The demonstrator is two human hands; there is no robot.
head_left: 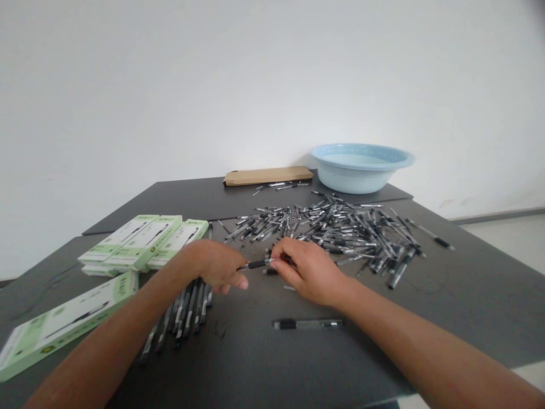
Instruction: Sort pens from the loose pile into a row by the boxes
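A clear pen with a black grip (258, 264) is stretched between my two hands above the table. My right hand (310, 271) pinches one end of it between thumb and fingers. The other end reaches the fingers of my left hand (222, 266), which are closed around it and partly hidden. Beneath my left hand and forearm lies a row of similar pens (187, 309), side by side. A single pen (309, 324) rests on the table in front of my right hand. Beyond my right hand spreads a large loose heap of pens (340, 224).
Green and white pen boxes (145, 238) are stacked at the left, with another box (72, 318) nearer me. At the back stand a flat brown cardboard piece (268, 176) and a light blue basin (361, 167). A few pens (283, 186) lie by the cardboard.
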